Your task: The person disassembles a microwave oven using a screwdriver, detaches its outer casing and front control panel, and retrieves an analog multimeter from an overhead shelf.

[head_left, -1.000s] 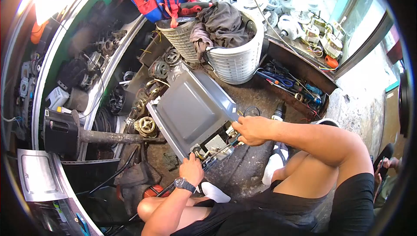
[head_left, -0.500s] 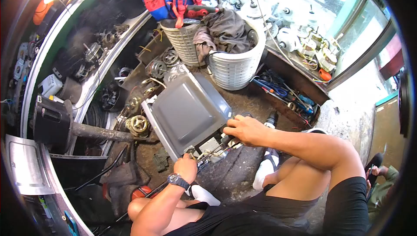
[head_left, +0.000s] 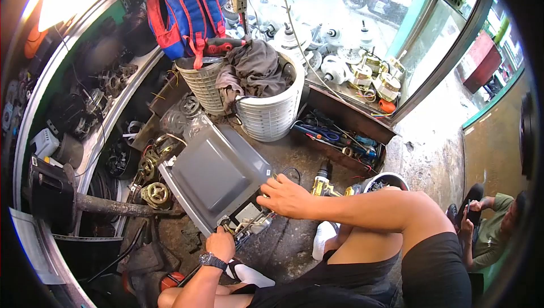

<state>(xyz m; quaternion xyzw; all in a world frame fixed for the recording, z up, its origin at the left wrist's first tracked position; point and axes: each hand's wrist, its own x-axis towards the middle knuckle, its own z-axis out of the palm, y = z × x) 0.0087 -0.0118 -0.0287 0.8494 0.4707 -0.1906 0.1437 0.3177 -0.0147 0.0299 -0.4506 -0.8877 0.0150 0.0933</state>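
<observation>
A grey metal appliance casing (head_left: 218, 166) with a raised panel lies on the floor in front of me. Exposed wiring and small parts (head_left: 249, 217) run along its near edge. My left hand (head_left: 220, 244), with a watch on the wrist, is closed at the casing's near corner; its fingertips pinch something too small to make out. At the right end of that edge my right hand (head_left: 289, 196) rests with bent fingers apart, touching the corner by the wires. Whether anything lies under its palm is hidden.
A yellow drill (head_left: 323, 186) stands beyond my right forearm. Behind the casing are white baskets (head_left: 269, 112) with a cloth and a backpack (head_left: 190, 13). A toolbox (head_left: 340, 138), motors (head_left: 156, 194) and a long-handled hammer (head_left: 113, 205) surround it. Another person (head_left: 490, 234) sits at right.
My view has swung right, so the scene sits further left and the drill and the other person show more fully. My right hand's fingers look more spread; the left stays at its corner.
</observation>
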